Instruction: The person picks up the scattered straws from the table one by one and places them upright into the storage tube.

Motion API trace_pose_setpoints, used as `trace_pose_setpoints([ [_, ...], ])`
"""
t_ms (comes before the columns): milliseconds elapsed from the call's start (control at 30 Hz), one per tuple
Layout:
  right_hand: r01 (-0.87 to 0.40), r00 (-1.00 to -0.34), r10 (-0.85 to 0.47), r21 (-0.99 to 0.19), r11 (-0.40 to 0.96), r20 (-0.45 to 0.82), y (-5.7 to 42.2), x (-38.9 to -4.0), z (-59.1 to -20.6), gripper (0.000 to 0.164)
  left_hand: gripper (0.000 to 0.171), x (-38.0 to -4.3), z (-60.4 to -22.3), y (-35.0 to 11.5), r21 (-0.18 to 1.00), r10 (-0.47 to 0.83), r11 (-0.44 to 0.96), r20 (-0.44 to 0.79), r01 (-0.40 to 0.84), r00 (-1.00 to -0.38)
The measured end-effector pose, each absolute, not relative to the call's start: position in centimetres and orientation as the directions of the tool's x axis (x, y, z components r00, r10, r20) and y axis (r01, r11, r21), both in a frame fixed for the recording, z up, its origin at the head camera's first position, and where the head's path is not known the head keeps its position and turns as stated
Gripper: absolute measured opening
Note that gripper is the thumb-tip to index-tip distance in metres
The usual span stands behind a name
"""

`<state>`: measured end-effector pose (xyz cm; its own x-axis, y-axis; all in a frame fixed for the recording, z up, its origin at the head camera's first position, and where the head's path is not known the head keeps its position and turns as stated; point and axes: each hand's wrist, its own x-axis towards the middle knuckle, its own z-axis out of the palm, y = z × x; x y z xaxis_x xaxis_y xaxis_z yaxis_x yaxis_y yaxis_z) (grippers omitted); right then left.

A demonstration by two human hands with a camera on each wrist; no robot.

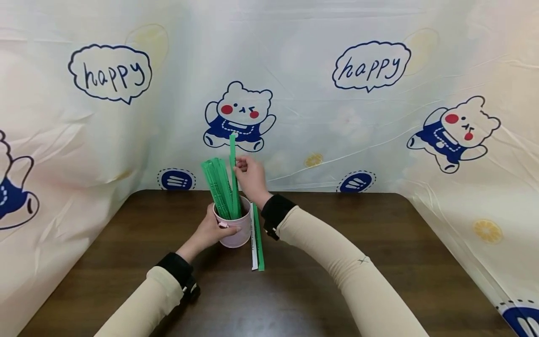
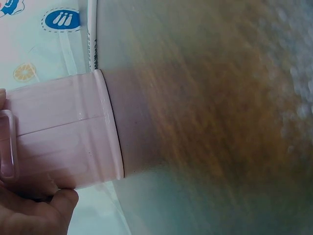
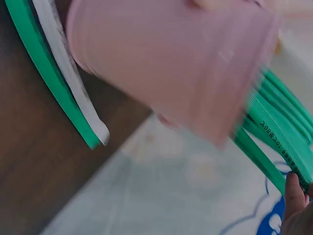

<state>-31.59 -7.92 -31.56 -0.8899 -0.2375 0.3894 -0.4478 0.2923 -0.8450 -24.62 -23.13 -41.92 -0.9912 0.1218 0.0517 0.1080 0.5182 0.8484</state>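
A small pink bucket (image 1: 236, 239) stands on the table, and several green wrapped straws (image 1: 216, 182) lean out of it to the left. My left hand (image 1: 209, 229) grips the bucket's side, its thumb across the front; in the left wrist view the bucket's wire handle (image 2: 13, 147) shows near the fingers. Above the rim, my right hand (image 1: 251, 177) pinches one green wrapped straw (image 1: 232, 146), which rises higher than the bundle while its lower end is in the bucket. Printed lettering shows on the straw wrappers (image 3: 274, 137) in the right wrist view.
Flat on the brown table (image 1: 320, 281), just right of the bucket, lie a white wrapped straw (image 1: 253, 250) and a green wrapped straw (image 1: 259, 255) side by side. A printed curtain (image 1: 303, 117) with bears hangs along the table's back and sides.
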Motion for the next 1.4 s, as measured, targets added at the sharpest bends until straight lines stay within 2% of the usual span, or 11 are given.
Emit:
trace_pose_setpoints([
  [233, -0.447, -0.884, -0.298, -0.834, 0.323, 0.359, -7.9, -31.5, -35.6, 0.033, 0.102, -24.8, -41.9, -23.1, 0.835, 0.127, 0.535, 0.071, 0.129, -0.989],
  [333, -0.550, -0.825, -0.354, -0.773, 0.317, 0.441, -8.1, -34.3, -40.2, 0.035, 0.102, -24.8, -41.9, -23.1, 0.833, 0.121, 0.538, 0.075, 0.129, -0.990],
  [433, -0.547, -0.824, -0.378, -0.769, 0.331, 0.423, -7.9, -34.9, -41.3, 0.040, 0.101, -24.7, -42.0, -23.0, 0.831, 0.116, 0.541, 0.081, 0.131, -0.990],
  [567, -0.394, -0.906, -0.305, -0.849, 0.351, 0.293, -6.8, -32.8, -37.1, 0.041, 0.100, -24.7, -42.1, -22.9, 0.836, 0.109, 0.533, 0.083, 0.129, -0.991],
  [667, -0.350, -0.932, -0.233, -0.855, 0.382, 0.277, -5.8, -32.5, -35.7, 0.038, 0.101, -24.7, -42.1, -22.9, 0.839, 0.100, 0.531, 0.075, 0.117, -0.992],
  [767, -0.321, -0.944, -0.229, -0.831, 0.454, 0.239, -4.5, -33.1, -36.5, 0.035, 0.101, -24.8, -42.1, -23.0, 0.840, 0.096, 0.533, 0.061, 0.103, -0.994],
  [933, -0.207, -0.956, -0.293, -0.773, 0.600, 0.028, -2.7, -33.4, -39.2, 0.033, 0.102, -24.9, -42.1, -23.0, 0.837, 0.096, 0.539, 0.055, 0.098, -0.994],
  [1067, -0.150, -0.940, -0.326, -0.744, 0.651, -0.096, -2.6, -33.1, -41.0, 0.009, 0.103, -24.9, -42.0, -23.0, 0.831, 0.088, 0.549, 0.049, 0.090, -0.995],
  [1200, -0.153, -0.933, -0.340, -0.725, 0.672, -0.119, -2.7, -32.7, -42.3, 0.047, 0.104, -24.9, -42.2, -22.9, 0.832, 0.082, 0.549, 0.048, 0.086, -0.995],
  [1267, -0.157, -0.937, -0.331, -0.714, 0.683, -0.111, -2.9, -32.6, -42.6, 0.055, 0.105, -24.9, -42.3, -22.9, 0.833, 0.084, 0.546, 0.054, 0.091, -0.995],
  [1400, -0.136, -0.947, -0.299, -0.695, 0.706, -0.118, -3.3, -32.5, -42.9, 0.056, 0.104, -25.0, -42.3, -22.9, 0.838, 0.091, 0.536, 0.063, 0.102, -0.994],
])
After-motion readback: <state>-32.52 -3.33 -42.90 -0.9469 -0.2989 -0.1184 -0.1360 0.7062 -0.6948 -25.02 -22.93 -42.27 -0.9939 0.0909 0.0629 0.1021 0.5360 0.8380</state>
